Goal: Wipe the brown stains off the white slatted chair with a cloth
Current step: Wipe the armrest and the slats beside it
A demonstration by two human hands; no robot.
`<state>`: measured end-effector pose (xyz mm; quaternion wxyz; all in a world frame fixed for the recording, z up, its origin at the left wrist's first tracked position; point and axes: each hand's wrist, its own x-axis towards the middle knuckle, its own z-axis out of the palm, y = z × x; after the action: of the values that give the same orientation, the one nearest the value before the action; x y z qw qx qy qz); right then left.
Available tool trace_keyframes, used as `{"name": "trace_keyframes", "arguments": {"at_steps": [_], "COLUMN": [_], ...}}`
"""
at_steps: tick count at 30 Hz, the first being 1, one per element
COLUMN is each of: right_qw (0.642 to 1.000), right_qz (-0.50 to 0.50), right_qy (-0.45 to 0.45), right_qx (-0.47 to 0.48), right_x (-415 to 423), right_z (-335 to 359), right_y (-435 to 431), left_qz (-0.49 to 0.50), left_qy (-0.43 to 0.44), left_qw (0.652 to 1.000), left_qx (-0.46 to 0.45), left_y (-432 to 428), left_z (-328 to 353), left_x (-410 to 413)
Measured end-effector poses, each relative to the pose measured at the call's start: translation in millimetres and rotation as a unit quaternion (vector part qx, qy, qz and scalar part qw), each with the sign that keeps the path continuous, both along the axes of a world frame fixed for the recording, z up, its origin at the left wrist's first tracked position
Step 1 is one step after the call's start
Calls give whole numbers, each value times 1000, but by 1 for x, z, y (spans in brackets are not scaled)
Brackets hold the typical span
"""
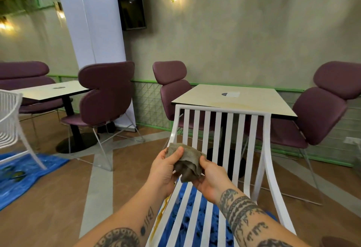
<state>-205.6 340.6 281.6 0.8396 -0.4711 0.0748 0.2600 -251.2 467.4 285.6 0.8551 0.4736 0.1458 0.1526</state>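
A white slatted chair [220,129] stands right in front of me, its back toward a table. Brown stains [163,207] run along the left edge of its seat. I hold a crumpled grey-brown cloth [188,161] above the seat with both hands. My left hand [166,166] grips the cloth's left side with the thumb on top. My right hand [210,178] pinches its right side from below. The cloth hangs in the air and touches no part of the chair.
A blue sheet [195,217] lies under the chair and another blue sheet [25,176] lies at the left under a white wire chair [9,121]. Purple chairs [105,98] flank two pale tables [232,98]. A white pillar [93,22] stands behind.
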Motion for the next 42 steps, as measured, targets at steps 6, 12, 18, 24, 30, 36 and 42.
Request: {"name": "trace_keyframes", "arguments": {"at_steps": [6,12,18,24,30,36,42], "right_qw": [947,979,986,987,975,970,955], "right_qz": [-73,3,6,84,95,86,90], "right_qy": [-139,-91,-84,-81,-143,-127,-120], "right_qx": [-281,-181,-144,-110,-144,-187,-255], "right_x": [10,2,-3,7,55,116,157], "right_z": [-3,-3,-33,-42,-43,-82,-143], "right_y": [8,16,5,8,38,76,116], "left_qz": [60,-3,-49,-73,22,97,113], "left_qy": [-16,34,92,118,115,131,198], "left_qw": [996,979,977,976,965,964,957], "left_qx": [67,201,187,166,235,212,182], "left_y": [-4,-15,-9,12,70,150,196], "left_z": [4,-6,-45,-59,-38,-57,-121], "left_x": [2,-1,-3,12,43,89,142]}}
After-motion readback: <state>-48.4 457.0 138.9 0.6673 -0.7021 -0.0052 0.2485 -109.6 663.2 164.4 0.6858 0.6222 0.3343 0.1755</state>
